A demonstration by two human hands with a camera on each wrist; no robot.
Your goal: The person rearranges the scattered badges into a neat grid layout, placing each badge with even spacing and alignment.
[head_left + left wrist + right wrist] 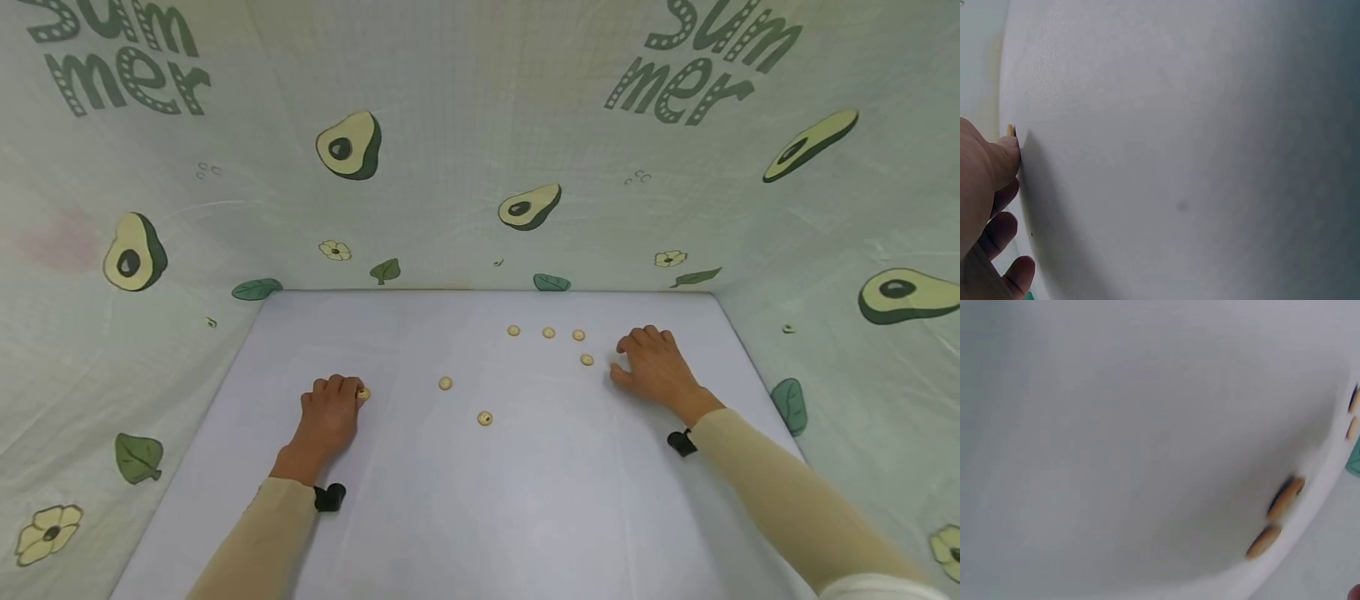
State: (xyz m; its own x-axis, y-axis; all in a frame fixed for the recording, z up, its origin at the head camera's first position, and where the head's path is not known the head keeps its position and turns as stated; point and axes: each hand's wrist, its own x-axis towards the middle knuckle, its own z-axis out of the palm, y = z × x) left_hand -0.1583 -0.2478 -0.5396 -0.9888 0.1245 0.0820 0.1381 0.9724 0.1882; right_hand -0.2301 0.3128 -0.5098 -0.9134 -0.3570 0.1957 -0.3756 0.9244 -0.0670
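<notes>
My left hand (327, 414) is at the left of the white table, pinching a small round tan wooden disc (363, 393) between thumb and fingertips. In the left wrist view only the edge of that disc (1010, 130) shows beyond the thumb. My right hand (655, 367) hovers or rests at the right, thumb and fingers apart and loosely bent, holding nothing. Closest to it lies a tan disc (587, 360), with another disc (578, 335) just behind. In the right wrist view, several discs (1285, 498) lie beyond the hand's shadow, and just a fingertip (1354, 592) is visible.
Two more discs lie at the back, one (513, 331) left of the other (549, 332). Between the hands are a disc (446, 383) and a nearer one (485, 418). A cloth printed with avocados (348, 146) surrounds the white table (480, 517) at back and sides.
</notes>
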